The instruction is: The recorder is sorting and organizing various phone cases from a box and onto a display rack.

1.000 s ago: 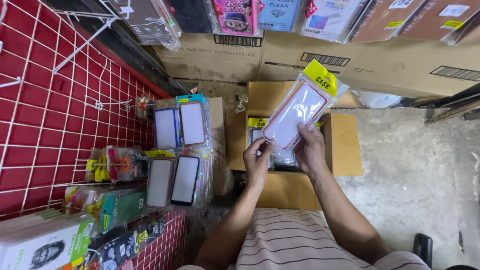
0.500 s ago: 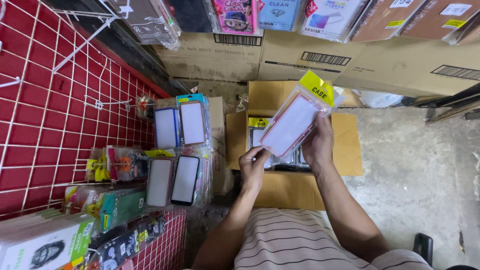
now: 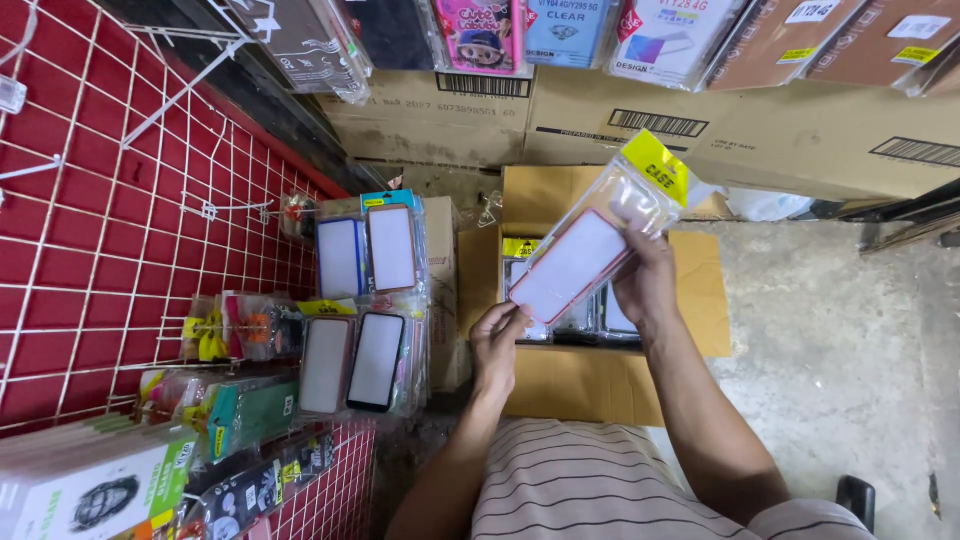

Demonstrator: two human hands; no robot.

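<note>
Phone case, pink-rimmed and flat, sits in a glossy clear plastic sleeve with a yellow header, held tilted above the open cardboard box. The right hand grasps the sleeve near its upper end; the left hand pinches its lower corner. Inside the box lie more sleeved cases, stacked flat. Left of the box, packaged cases hang against a red wire-grid panel.
</note>
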